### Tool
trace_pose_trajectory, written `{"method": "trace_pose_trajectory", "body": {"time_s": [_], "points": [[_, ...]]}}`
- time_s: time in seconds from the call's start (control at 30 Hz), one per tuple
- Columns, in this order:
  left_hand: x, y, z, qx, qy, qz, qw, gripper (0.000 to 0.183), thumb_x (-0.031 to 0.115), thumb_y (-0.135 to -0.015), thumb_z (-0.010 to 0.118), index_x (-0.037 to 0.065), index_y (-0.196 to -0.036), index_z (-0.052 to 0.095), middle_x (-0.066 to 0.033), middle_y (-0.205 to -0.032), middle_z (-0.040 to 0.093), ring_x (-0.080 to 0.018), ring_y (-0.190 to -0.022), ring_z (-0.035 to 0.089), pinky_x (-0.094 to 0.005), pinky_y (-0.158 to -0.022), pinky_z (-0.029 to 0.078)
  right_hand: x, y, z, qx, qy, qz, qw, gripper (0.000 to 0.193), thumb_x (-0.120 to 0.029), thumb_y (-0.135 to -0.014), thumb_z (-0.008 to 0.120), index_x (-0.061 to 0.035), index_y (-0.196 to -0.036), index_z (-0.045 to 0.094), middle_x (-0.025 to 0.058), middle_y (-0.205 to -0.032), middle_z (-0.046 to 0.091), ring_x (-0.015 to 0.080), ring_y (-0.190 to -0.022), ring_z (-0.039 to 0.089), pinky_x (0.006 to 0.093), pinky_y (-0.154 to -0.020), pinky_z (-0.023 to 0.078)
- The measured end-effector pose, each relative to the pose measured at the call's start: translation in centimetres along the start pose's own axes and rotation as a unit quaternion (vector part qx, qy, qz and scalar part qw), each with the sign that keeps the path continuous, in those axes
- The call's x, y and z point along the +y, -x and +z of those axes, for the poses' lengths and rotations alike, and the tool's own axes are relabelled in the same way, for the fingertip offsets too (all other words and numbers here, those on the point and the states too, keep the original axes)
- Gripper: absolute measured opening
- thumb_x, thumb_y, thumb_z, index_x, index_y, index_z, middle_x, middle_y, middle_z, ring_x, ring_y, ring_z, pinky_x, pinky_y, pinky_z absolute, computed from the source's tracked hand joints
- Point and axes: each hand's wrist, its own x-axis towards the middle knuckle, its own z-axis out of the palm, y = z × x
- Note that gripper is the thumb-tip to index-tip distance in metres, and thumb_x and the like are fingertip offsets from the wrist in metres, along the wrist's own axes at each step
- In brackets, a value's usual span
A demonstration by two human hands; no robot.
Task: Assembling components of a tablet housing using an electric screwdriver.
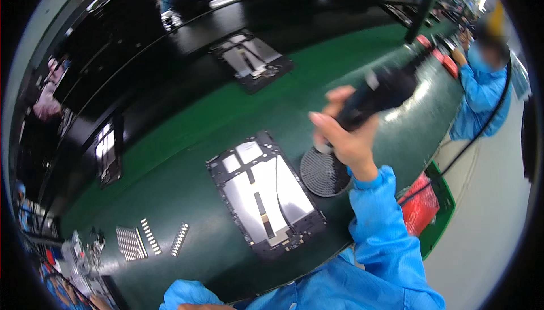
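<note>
My right hand [354, 143] is closed round a black electric screwdriver [377, 97], smeared by motion and slanting up to the right. Under this hand lies a round black dish [324, 177] with rings of small bumps, partly covered by the fingers. To its left, an opened tablet [266, 196] rests flat on the green bench, its silver battery plates and dark ribbon cable exposed; neither hand touches it. Of my left hand [205, 307] only a sliver shows at the lower edge, beside its blue sleeve; the fingers are out of sight.
Strips of small parts [150, 237] lie at the left of the bench [187, 196]. Further opened tablets sit on the green belt [323, 58] and at the left [107, 150]. A green crate [445, 211] with a red bag stands right. A co-worker in blue [481, 94] works far right.
</note>
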Motion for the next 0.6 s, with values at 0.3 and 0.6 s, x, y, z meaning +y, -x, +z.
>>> {"method": "trace_pose_trajectory", "body": {"time_s": [0.3,0.6], "points": [[1.3,6.2,-1.7,0.115,-0.400,-0.266,0.869,0.010,0.000,-0.080,0.060,-0.001,-0.084,0.069,-0.0191,-0.091,0.065,-0.0313,-0.082,0.065,-0.0376,-0.079,0.052,0.1,2.6,3.1,-0.061,-0.063,0.002,0.996,0.035,0.011,-0.075,0.066,-0.0019,-0.103,0.050,0.0041,-0.060,0.057,0.0096,-0.049,0.056,0.0218,-0.043,0.042],[0.1,13.2,-10.0,0.445,-0.525,-0.182,0.703,0.011,0.001,-0.079,0.068,-0.005,-0.088,0.065,-0.0105,-0.085,0.068,-0.0174,-0.079,0.066,-0.0272,-0.070,0.052,-0.4,3.4,4.7,-0.080,-0.056,-0.001,0.995,0.038,0.009,-0.075,0.065,-0.0005,-0.107,0.046,0.0076,-0.062,0.057,0.0151,-0.048,0.055,0.0268,-0.048,0.047]]}}
